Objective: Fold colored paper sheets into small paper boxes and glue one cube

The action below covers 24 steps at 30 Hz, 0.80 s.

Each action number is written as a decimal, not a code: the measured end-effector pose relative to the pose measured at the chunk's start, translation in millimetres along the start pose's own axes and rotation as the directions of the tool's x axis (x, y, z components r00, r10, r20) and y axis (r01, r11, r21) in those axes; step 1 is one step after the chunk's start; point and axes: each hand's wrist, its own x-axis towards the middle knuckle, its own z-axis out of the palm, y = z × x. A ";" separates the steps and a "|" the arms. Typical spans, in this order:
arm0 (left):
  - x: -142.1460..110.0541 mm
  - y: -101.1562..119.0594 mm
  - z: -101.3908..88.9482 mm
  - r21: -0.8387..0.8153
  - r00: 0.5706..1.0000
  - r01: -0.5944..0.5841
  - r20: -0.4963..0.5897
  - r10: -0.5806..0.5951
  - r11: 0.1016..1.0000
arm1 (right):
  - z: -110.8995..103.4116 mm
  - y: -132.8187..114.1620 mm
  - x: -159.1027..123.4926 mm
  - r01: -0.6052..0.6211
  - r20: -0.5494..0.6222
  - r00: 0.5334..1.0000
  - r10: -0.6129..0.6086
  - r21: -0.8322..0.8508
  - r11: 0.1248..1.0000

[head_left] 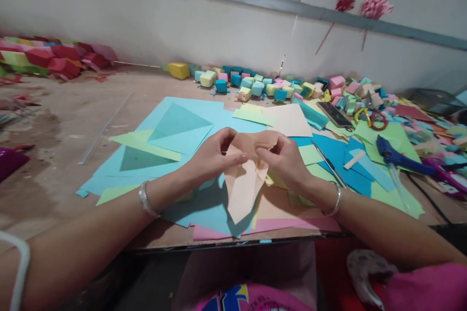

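Note:
A peach sheet of folded paper [242,189] is held up between both hands over the near middle of the table. My left hand [219,153] pinches its left side, thumb on the near face. On the upper right side, my right hand [286,158] is closed on the same paper, its thumb pointing inward. The lower end narrows to a blunt point. Beneath it lie light blue sheets [189,138], with pale green paper [146,145] at the left and a pink sheet [292,225] along the front edge.
Several small folded paper cubes [257,88] line the wall, with red ones [63,65] piled at far left. To the right lie a pen [330,164], a phone [333,114], scissors [370,117] and a blue glue gun [397,155]. A clear stick [105,129] rests at left.

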 end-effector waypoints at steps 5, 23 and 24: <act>-4.2 6.9 5.3 0.160 0.998 -0.065 -0.008 0.067 0.985 | -0.3 2.3 3.6 -0.030 -0.046 0.998 0.030 0.002 1.000; -11.6 11.1 9.4 0.248 0.987 -0.155 0.080 0.139 0.956 | 1.7 3.8 2.2 0.077 0.024 0.997 -0.076 -0.052 0.996; -11.4 11.5 9.3 0.171 0.990 -0.122 0.087 0.109 0.978 | 1.1 4.6 2.9 0.065 0.022 0.998 -0.064 -0.037 0.997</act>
